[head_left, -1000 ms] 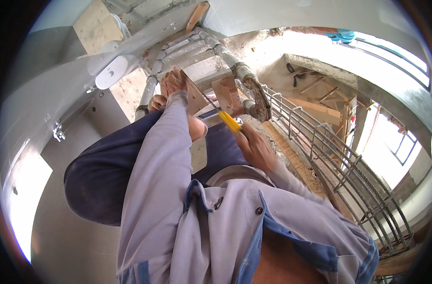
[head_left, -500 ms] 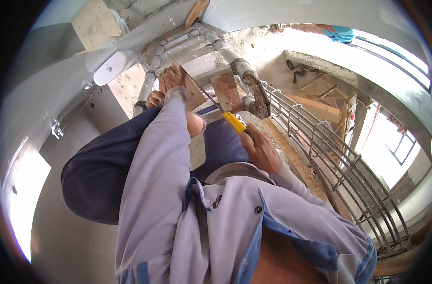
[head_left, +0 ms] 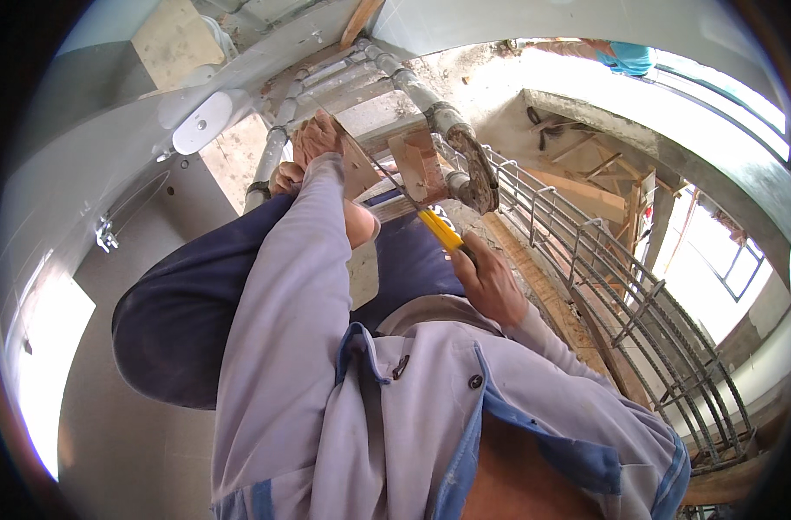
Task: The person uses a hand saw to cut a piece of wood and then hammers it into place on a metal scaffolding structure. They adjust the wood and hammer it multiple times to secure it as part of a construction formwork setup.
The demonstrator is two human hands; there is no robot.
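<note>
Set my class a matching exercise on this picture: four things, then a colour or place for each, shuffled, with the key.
1. saw handle
2. rebar cage
3. left hand
4. trousers

A. dark blue
B. yellow, in the right hand
C. just left of the saw blade
D. along the picture's right side

Pairs: 1-B, 2-D, 3-C, 4-A

Pale lavender-grey long-sleeved cloth shirt [head_left: 283, 286]; blue fabric trim [head_left: 582, 466] along open front; round dark button [head_left: 475, 381]; blue upper-sleeve stripes [head_left: 263, 499]; dark navy trousers [head_left: 183, 321]; bare hands [head_left: 497, 282].
</note>
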